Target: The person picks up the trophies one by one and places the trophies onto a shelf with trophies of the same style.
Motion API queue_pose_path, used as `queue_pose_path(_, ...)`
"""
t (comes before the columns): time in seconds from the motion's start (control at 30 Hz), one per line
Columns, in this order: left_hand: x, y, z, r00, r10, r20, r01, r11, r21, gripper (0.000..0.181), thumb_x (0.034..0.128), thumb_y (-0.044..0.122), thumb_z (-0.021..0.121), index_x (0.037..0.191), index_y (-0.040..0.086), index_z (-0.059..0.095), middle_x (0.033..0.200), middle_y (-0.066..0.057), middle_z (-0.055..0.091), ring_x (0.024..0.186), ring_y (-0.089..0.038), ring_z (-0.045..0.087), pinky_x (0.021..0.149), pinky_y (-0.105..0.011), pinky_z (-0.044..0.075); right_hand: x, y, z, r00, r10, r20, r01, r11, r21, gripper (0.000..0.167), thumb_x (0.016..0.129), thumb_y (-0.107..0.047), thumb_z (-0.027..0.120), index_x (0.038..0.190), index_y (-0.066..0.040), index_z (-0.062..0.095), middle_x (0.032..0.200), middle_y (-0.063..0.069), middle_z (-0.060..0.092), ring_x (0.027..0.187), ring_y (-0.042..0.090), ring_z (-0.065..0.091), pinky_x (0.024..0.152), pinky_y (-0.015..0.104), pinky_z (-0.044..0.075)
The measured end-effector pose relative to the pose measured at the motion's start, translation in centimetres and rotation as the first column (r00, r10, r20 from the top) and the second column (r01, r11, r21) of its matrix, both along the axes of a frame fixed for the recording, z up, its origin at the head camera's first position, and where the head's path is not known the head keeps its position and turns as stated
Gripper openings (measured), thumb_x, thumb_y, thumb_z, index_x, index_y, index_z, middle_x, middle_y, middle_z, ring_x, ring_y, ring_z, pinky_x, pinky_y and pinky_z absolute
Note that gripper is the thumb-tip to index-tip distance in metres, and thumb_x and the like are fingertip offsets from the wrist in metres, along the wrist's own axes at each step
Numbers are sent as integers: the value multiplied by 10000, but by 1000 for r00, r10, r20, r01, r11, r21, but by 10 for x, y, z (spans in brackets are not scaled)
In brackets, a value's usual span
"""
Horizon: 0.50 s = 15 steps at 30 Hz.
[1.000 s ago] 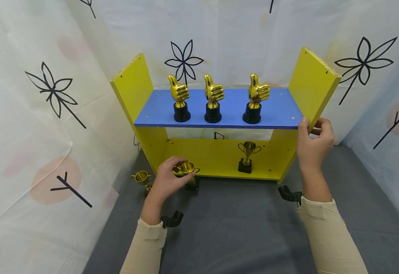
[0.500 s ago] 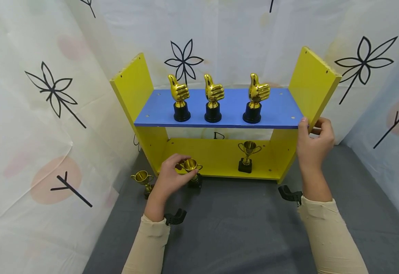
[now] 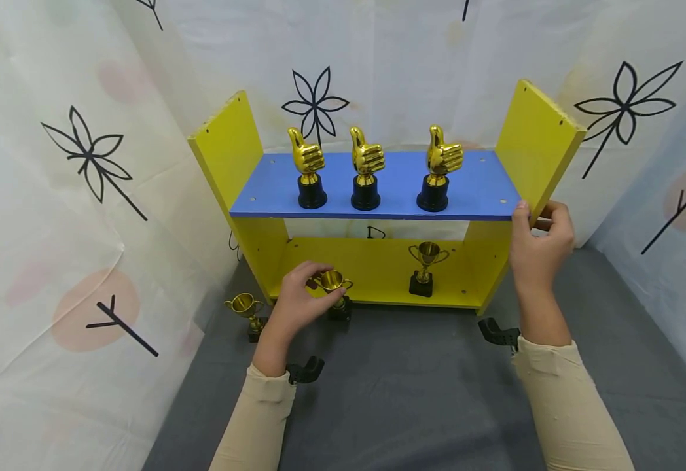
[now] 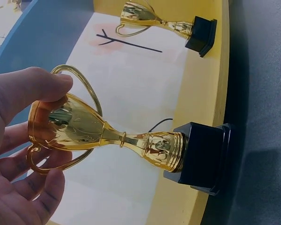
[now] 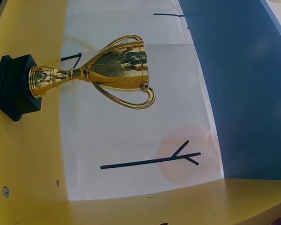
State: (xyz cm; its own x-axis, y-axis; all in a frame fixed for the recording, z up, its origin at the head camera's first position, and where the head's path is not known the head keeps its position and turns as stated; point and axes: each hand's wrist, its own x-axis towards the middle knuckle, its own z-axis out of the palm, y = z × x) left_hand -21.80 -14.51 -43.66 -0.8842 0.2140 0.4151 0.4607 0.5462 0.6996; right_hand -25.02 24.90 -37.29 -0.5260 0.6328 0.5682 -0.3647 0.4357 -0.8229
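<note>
A gold trophy cup [image 3: 334,281] on a black base is pinched near its rim by my left hand [image 3: 298,301], in front of the lower yellow shelf board. In the left wrist view the cup [image 4: 86,123] is upright relative to the shelf, thumb on one side and fingers by the other handle. With my right hand [image 3: 540,248] I grip the front edge of the shelf unit's yellow right side panel [image 3: 540,150], the thumb at the end of the blue board [image 3: 396,176]. A second trophy cup [image 3: 428,255] stands on the lower board's right part, also close in the right wrist view.
Three gold thumbs-up trophies [image 3: 366,160] with black bases stand in a row on the blue board. Another trophy cup [image 3: 244,305] stands on the grey table [image 3: 408,386], left of the shelf. A patterned white cloth [image 3: 414,72] hangs behind.
My left hand has moved slightly right and toward the shelf, carrying the trophy cup. My right hand keeps its hold on the side panel.
</note>
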Motion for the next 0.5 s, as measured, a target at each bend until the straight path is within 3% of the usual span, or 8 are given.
queue_pose_path(0.23,-3,5,-2,1000,-19,-13,19,999,29,411,857,196,905,1221,84,748,1155,-90,715,997,-251,660,878,-529,605,0,-1,1,1000,0,5,0,1000,2,323,967,-422,688,1087,-126,740,930,-236,579,823,16,535,714,215,419)
queue_pose_path(0.5,-4,8,-4,1000,-11,-4,11,1000,-4,422,871,231,896,1239,90,744,1164,-83,716,1007,-243,663,886,-500,604,0,0,0,1000,-5,0,5,1000,3,332,960,-422,693,1086,-118,746,919,-245,576,810,0,536,721,209,415)
